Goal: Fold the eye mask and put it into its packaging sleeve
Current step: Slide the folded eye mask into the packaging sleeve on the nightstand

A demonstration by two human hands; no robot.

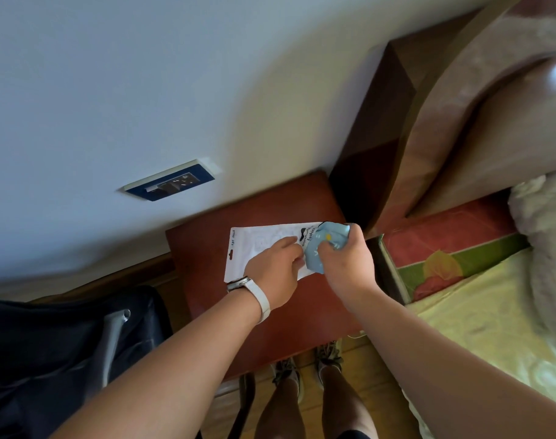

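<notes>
Insertion is the step in hand, as I judge it: the right hand (pixel 344 258) grips the bunched blue eye mask (pixel 321 248) at the packaging sleeve (pixel 257 245) mouth, while the left hand (pixel 275 270) presses the sleeve flat, fingers curled near the opening. Better to spread that mouth wider and keep the fold tight. Sleeve lies on a red-brown bench (pixel 207 248), between pale wall (pixel 143 90) and bed (pixel 491 312).
</notes>
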